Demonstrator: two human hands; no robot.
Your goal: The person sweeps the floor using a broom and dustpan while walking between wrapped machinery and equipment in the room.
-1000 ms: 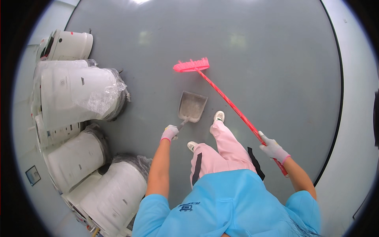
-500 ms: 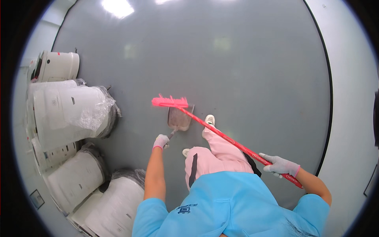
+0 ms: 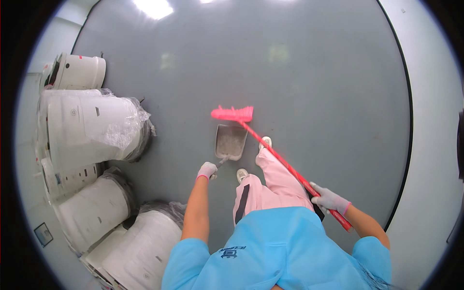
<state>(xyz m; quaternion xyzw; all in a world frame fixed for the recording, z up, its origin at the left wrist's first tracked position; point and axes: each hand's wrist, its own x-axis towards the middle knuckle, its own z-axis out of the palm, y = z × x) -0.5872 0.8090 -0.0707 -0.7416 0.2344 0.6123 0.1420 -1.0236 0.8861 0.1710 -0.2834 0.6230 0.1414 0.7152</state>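
My left hand [image 3: 208,170], in a pale glove with a pink cuff, is closed around the handle of a grey dustpan [image 3: 230,141]. The pan lies in front of my feet, its open edge facing away from me. My right hand [image 3: 329,198], gloved the same way, grips the red pole of a broom [image 3: 291,170] near its upper end. The pole slants forward and to the left across my leg. Its pink bristle head [image 3: 233,114] is just beyond the dustpan's front edge; whether it touches the floor I cannot tell.
On the left stand several large white drum-shaped units [image 3: 92,128], some wrapped in clear plastic. Grey floor [image 3: 328,82] spreads ahead, with small dark specks on it. A pale wall [image 3: 430,116] with a black base strip runs along the right. My shoes [image 3: 265,142] are close to the dustpan.
The broom head has moved right and away from over the dustpan, uncovering the pan. My right hand has come left with the pole. The dustpan and my left hand have shifted slightly right.
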